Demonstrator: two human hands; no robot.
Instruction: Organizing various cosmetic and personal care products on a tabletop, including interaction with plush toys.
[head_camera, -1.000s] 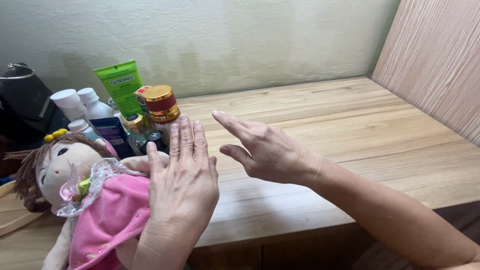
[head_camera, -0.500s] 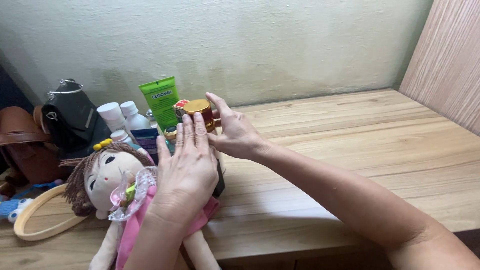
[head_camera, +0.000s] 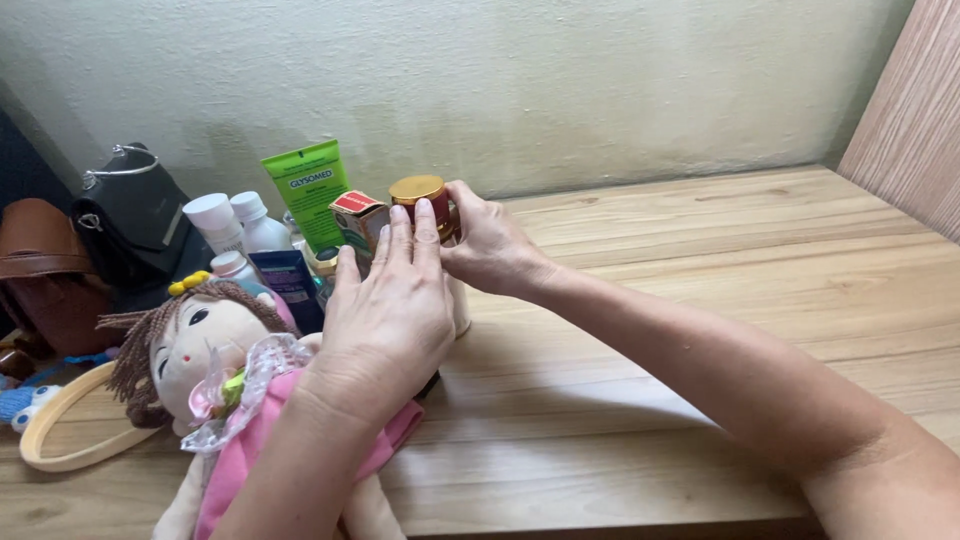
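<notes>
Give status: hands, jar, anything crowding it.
Right hand closed on gold-lidded red jar. Left hand flat, fingertips at jar front, nothing gripped. Jar raised. Small box, green tube, doll crowd left.

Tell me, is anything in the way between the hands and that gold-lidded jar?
Nothing visible. The right hand already grips the jar from its right side, and the left hand's fingertips lie against its front. A small box stands close beside the jar's left.
</notes>
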